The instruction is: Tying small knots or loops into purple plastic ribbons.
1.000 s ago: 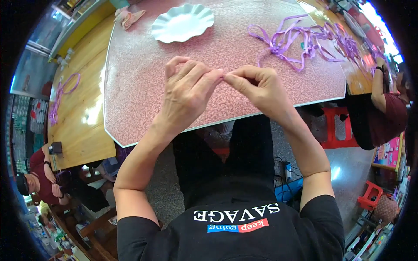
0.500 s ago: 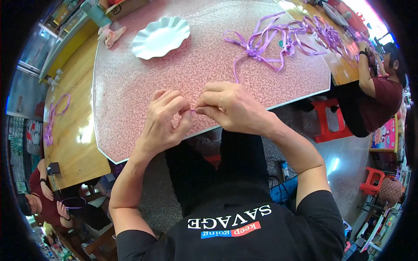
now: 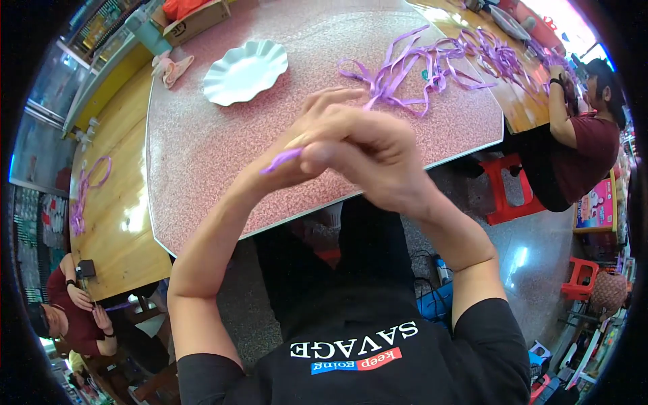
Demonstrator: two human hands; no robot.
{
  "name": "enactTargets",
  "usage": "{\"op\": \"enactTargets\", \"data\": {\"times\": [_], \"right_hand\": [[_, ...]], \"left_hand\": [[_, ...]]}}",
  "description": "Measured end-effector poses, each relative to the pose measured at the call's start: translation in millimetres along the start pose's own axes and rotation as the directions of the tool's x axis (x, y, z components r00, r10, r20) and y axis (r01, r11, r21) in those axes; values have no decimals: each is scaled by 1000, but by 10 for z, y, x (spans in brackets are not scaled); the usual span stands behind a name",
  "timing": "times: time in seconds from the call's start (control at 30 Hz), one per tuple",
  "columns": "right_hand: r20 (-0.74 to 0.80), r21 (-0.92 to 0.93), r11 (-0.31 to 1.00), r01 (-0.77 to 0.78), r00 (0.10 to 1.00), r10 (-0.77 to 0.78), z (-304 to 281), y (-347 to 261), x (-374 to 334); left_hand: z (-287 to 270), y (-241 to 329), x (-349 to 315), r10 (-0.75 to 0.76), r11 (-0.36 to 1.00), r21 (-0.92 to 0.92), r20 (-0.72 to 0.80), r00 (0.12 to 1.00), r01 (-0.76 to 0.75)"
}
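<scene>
My right hand (image 3: 378,152) pinches the end of a narrow purple ribbon (image 3: 283,160) between thumb and forefinger, with the short tip sticking out to the left. Behind and partly under it, my left hand (image 3: 297,138) reaches forward across the right one. Its upper fingers are stretched out toward the ribbon heap, slightly blurred, while its other fingers are hidden behind my right hand. Just beyond the hands lies a loose tangle of purple ribbons (image 3: 391,74) on the pink speckled table (image 3: 202,169).
A white wavy-rimmed plate (image 3: 246,71) sits at the far left of the table, near a pink cloth (image 3: 174,69) and a green bottle (image 3: 145,30). More purple ribbon (image 3: 499,57) spreads rightward. Co-workers sit at both sides; a red stool (image 3: 506,189) stands right.
My hands, earlier pinching side by side low over the table, now cross. The left has gone forward and right behind the right hand, and the ribbon end now shows in the right hand's pinch.
</scene>
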State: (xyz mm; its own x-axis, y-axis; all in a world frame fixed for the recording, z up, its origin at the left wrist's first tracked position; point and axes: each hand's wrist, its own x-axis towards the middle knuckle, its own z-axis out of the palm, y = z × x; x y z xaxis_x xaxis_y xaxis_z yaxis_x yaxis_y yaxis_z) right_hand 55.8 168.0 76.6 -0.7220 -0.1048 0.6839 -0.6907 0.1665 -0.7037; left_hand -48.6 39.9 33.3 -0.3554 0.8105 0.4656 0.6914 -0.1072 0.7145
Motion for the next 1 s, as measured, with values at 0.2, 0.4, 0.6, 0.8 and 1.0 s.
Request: {"op": "enactTargets", "data": {"times": [0.2,0.4,0.6,0.8,1.0], "right_hand": [[-488,466,884,40,845,219,-1112,-104,-48],[-578,558,829,25,728,368,-1968,285,-373],[-634,520,849,-90,626,454,-2580,638,-758],[-722,309,870,-383,501,477,-2826,818,-840],[-548,-790,288,-541,834,61,-1947,692,-474]], "left_hand": [[-394,-238,423,-117,991,60,-41,992,120],[-576,-258,279,-313,948,-52,32,949,314],[-708,-289,-149,-403,893,-184,75,912,410],[-1082,-269,-691,-560,828,-63,-21,828,558],[-908,42,-680,-593,805,-14,-23,805,593]]}}
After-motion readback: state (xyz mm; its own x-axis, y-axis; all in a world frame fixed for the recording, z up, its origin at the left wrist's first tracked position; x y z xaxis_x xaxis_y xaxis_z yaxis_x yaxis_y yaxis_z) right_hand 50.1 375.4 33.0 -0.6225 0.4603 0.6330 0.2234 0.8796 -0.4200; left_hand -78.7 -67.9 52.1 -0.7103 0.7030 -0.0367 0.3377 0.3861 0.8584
